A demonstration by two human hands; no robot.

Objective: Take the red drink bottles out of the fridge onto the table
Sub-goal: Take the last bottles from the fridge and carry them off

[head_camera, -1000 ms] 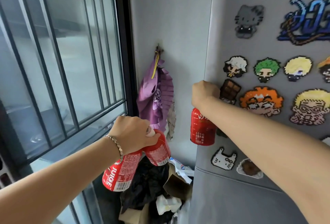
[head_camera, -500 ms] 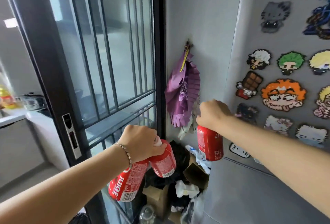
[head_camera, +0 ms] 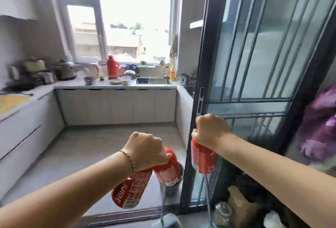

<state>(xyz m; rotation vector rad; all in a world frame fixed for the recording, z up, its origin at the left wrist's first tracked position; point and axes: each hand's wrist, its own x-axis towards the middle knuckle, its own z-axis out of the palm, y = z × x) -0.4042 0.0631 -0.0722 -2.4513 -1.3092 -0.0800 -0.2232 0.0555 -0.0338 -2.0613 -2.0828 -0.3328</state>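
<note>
Left grip (head_camera: pixel 145 150) is curled tight round the necks of 2 red plastic drink bottles w/ white print. The JUICE-label red bottle (head_camera: pixel 131 189) hangs tilted down-left under the wrist. The second red bottle (head_camera: pixel 168 169) hangs just beside it on the right, the 2 close together at the necks. Caps are hidden under the fingers. A thin chain bracelet (head_camera: pixel 128 158) sits on that wrist.

Right grip (head_camera: pixel 211 130) is closed over the top of a third red bottle (head_camera: pixel 204 158), which hangs near upright below the fist, in front of the frame edge of the black-framed glass sliding door (head_camera: pixel 254 64).

All 3 bottles are in mid-air over the grey tiled floor (head_camera: pixel 81 146) near the door track, none resting on anything.

Thru the doorway is a kitchen. A pale tabletop (head_camera: pixel 72 85) runs under a bright window (head_camera: pixel 127 18) & carries a red thermos flask (head_camera: pixel 111 68), a metal kettle (head_camera: pixel 130 71), small bowls, and a yellow bottle (head_camera: pixel 172 74) next to the sink (head_camera: pixel 154 81). Pots at far left are too blurred to tell apart. At the right edge is a purple cloth (head_camera: pixel 320 122), blurred. Low right there's a brown cardboard box (head_camera: pixel 240 204) w/ dark clutter round it.
</note>
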